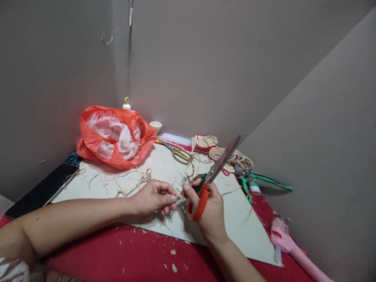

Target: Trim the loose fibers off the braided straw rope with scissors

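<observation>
My left hand (155, 198) pinches a thin braided straw cord (178, 194) between thumb and fingers above the white board (241, 219). My right hand (212, 213) has a pair of scissors (223, 158) hooked in it, with orange and green handles and the blades pointing up and away to the right. Its thumb and index finger meet at the same cord, close to my left fingertips. More of the cord (190, 170) loops behind my right hand. Loose straw strands (133, 188) lie left of my hands.
An orange plastic bag (117, 137) stands back left beside a dark tablet-like slab (41, 192). Gold-handled scissors (179, 154) and coiled straw pieces (216, 152) lie at the back. Green-handled pliers (268, 180) and a pink glue gun (293, 248) are on the right. Grey walls enclose the red-covered table (141, 254).
</observation>
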{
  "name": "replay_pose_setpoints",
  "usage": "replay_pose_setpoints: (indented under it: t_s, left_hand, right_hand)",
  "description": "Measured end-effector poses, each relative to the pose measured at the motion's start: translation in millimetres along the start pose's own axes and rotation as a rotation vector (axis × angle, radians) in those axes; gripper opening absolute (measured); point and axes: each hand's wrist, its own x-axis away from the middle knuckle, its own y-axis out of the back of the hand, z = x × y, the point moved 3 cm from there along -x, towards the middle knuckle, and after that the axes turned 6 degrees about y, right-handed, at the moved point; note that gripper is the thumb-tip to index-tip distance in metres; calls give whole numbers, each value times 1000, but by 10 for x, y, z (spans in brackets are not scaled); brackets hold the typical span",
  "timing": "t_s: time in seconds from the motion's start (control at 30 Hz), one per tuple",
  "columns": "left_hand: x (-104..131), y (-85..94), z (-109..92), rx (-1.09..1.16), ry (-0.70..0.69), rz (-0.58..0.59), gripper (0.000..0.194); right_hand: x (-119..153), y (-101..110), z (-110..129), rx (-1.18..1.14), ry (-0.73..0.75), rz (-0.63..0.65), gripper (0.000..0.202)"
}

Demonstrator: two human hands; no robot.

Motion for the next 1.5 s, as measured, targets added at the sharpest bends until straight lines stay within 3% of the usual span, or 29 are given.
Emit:
replay_pose_setpoints:
  t_s: [0.23,0.57,0.7,0.97,1.13,1.23,1.33,1.43,1.5]
  left_hand:
    - [-93,87,42,20,63,-24,35]
    - [-127,108,79,15,86,-21,33]
    - [-101,52,77,-81,15,-6,33]
    - [-99,54,6,72,44,34,34]
    - [-105,42,-5,46,62,47,33]
    - [-97,62,-21,-116,-60,-85,33]
    - [-37,91,-86,-501,-269,-249,19]
    - [46,76,-133,-840,-428,-244,21]
    - [80,64,-136,-919,-460,-190,28]
  right_hand:
    - [-99,-60,-172,-265,-265,64,36]
    - [-59,-67,-230,-179,-234,128,40]
    - [-50,-67,-223,-192,-218,115,38]
    - [-123,-20,-142,-259,-275,217,35]
    - [-135,-19,-140,-255,-262,260,40]
    - [-129,-25,-142,-231,-251,230,40]
    - [-112,-36,-156,-232,-245,204,38]
    - [-87,-46,-163,-199,-220,215,35]
    - [-72,-42,-155,-154,-207,223,35]
